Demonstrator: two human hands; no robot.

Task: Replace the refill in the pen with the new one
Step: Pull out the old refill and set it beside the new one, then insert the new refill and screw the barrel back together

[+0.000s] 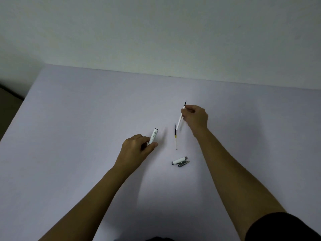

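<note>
White barrel: the pen barrel (153,136) is pinched in the left hand (137,150), open end raised toward 1 o'clock.
Held refill: a refill (180,118) is pinched by the right hand (196,119), lifted clear of the surface (86,119).
Lying refill: a second refill (175,136) is left between the hands.
Cap parts: the cap (179,160) and grip piece (183,164) are laid at 6 o'clock of it.
Risk, mix-up: old and new could be confused, since which is which cannot be told.
Risk, entry: the thin refill could be bent if the barrel mouth is missed.

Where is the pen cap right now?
In the head view, the pen cap lies on the table, centre-right, between the forearms, just below the loose refill.
</note>
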